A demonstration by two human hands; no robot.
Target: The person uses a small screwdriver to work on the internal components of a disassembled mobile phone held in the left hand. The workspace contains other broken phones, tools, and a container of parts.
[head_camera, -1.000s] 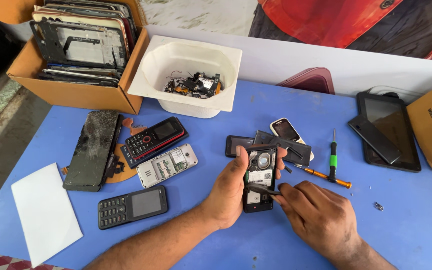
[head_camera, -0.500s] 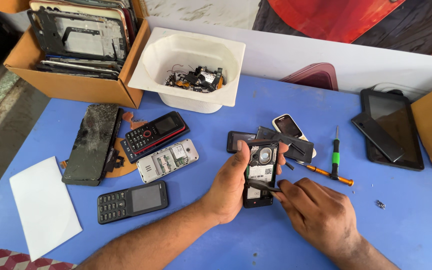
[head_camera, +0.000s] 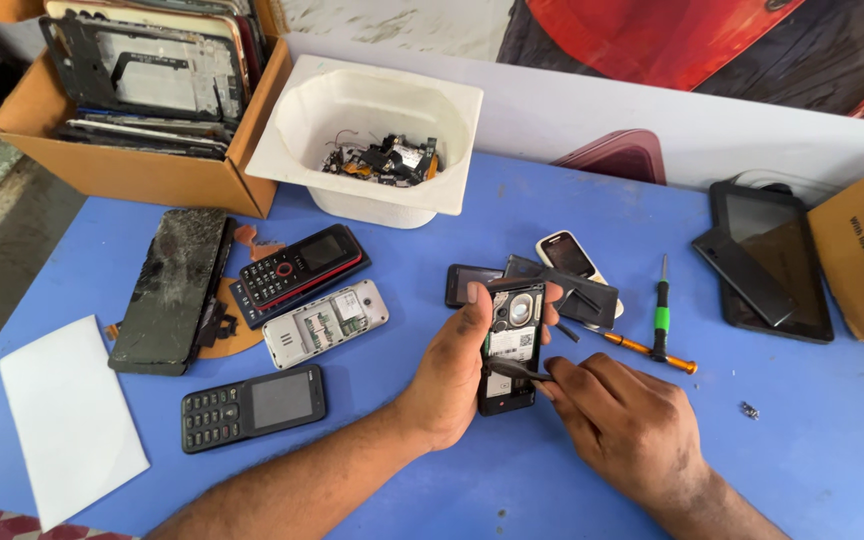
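Phone (head_camera: 510,345) with its back cover off sits lower centre of the frame, gripped around its sides by the left hand (head_camera: 452,375). Right hand (head_camera: 624,422) pinches a thin dark tool (head_camera: 520,370) (tip on the phone's open back). Two screwdrivers (head_camera: 660,318) lie just right of it on the blue table (head_camera: 802,430); white tub (head_camera: 377,135) of parts upper centre.

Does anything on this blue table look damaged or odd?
Yes. The large black phone at the left has a badly cracked screen. The grey keypad phone beside it lies with its back off, insides showing. The left hand holds an opened black phone; the right hand touches it with a thin tool.
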